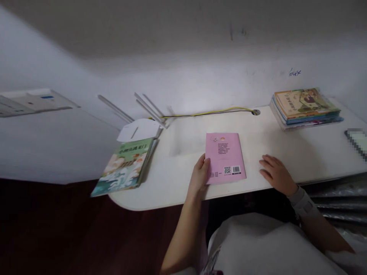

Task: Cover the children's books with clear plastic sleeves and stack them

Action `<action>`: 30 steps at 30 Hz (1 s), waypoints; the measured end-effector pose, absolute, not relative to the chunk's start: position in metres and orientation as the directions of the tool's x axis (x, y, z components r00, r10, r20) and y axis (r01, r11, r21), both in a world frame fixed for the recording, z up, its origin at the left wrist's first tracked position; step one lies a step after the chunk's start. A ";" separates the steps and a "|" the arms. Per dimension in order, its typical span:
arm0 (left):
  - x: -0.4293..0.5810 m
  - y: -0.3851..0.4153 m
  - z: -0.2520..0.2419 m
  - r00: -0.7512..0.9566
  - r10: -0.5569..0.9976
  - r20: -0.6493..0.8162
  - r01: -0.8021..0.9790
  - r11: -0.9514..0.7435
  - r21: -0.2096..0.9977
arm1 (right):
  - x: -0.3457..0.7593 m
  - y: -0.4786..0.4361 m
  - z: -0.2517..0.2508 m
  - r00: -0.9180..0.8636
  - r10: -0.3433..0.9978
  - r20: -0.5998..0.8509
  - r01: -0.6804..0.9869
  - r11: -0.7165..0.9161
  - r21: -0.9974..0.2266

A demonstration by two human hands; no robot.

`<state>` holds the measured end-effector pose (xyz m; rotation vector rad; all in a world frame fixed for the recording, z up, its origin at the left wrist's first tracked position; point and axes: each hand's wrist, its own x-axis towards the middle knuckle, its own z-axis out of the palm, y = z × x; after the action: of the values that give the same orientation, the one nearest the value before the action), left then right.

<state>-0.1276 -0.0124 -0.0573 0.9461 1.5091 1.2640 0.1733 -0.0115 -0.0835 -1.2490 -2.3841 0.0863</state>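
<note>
A thin pink book (225,158) lies in front of me with its back cover up, showing a block of text, a QR code and a barcode. My left hand (200,170) grips its lower left edge, thumb on the cover and the other fingers hidden beneath. To the right of the book, my right hand (275,172) is over the table with fingers apart, touching no book. A small stack of picture books (126,164) with a green cover sits at the table's left end. At the back right is a taller stack of books (305,105).
A white router (139,130) with several antennas stands behind the left stack. Yellow and black cables (212,112) run along the wall to a hole (256,112) in the white table (183,179). A dark-edged device (357,141), partly blurred out, lies at far right.
</note>
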 end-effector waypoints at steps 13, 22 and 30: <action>-0.123 -0.025 -0.060 -0.397 0.895 0.205 0.540 0.047 0.840 | 0.151 -0.024 -0.071 -0.506 0.773 0.382 0.756 0.611 -0.235; -0.115 -0.033 -0.064 -0.398 0.914 0.078 0.502 0.146 0.852 | 0.121 -0.031 -0.073 -0.631 0.715 0.302 0.696 0.693 -0.186; -0.090 -0.051 -0.029 -0.184 0.973 0.140 0.052 -0.133 0.990 | 0.126 -0.028 -0.075 -0.633 0.713 0.301 0.665 0.700 -0.259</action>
<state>-0.0902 -0.0512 -0.0285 1.2461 1.3099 1.4335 0.1264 -0.0277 -0.0755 -1.0724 -2.5295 0.1734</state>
